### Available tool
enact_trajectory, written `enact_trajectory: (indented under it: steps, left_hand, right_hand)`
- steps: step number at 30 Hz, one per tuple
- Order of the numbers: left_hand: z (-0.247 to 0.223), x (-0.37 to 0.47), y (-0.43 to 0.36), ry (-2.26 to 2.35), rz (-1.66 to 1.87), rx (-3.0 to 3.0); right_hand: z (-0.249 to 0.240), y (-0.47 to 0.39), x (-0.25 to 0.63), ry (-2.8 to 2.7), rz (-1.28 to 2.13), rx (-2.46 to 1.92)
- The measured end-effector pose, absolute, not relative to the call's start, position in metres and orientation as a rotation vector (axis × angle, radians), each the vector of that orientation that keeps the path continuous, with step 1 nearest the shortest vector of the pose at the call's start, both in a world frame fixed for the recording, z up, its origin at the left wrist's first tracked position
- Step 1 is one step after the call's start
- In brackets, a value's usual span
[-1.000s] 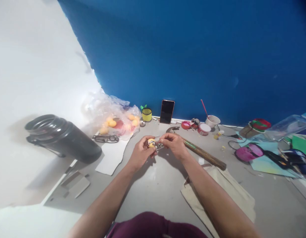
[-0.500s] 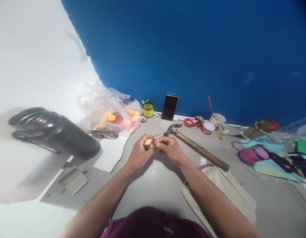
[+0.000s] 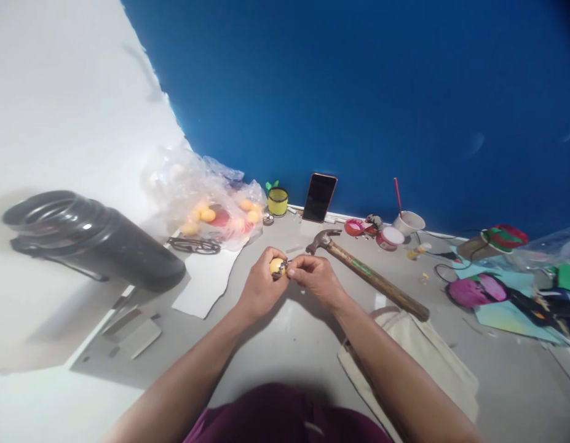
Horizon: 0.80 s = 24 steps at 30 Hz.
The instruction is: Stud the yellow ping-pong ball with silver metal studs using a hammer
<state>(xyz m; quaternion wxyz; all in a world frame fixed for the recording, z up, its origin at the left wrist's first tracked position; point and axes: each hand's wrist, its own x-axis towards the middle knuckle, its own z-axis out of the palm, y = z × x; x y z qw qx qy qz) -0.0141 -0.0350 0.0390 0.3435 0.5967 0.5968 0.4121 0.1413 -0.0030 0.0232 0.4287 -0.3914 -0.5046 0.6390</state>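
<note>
My left hand (image 3: 259,288) is closed around a small yellow ball (image 3: 276,267) with dark and silvery bits on its right side. Thumb and finger of my right hand (image 3: 319,280) pinch together right at that side of the ball. What lies between them is too small to make out. A claw hammer (image 3: 374,278) with a worn wooden handle rests on the table just beyond my right hand. Under my right forearm is a cream cloth bag (image 3: 427,354).
At the left a big dark flask (image 3: 104,243) stands near white paper (image 3: 204,286) and black-framed glasses (image 3: 195,245). A clear plastic bag (image 3: 206,197) holds several yellow balls. A phone (image 3: 320,197) leans on the blue wall. Paint pots (image 3: 390,237) and a cup (image 3: 409,223) stand right.
The camera view has shifted slightly. Both hands stay together at the yellow ball, which is turned a little, with more of the silvery bits showing near the right fingertips.
</note>
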Motion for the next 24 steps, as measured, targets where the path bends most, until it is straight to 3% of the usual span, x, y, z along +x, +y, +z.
enact_trajectory:
  steps: [16,24]
  left_hand:
    - [0.0418,-0.0098,-0.0384,1.527,1.06,1.6]
    - [0.0371,-0.0081,-0.0394,1.575,1.067,1.591]
  right_hand:
    - [0.0229,-0.0034,0.1435,-1.379,1.571,-0.922]
    - [0.0216,-0.0022,0.1446,-1.529,1.405,-0.955]
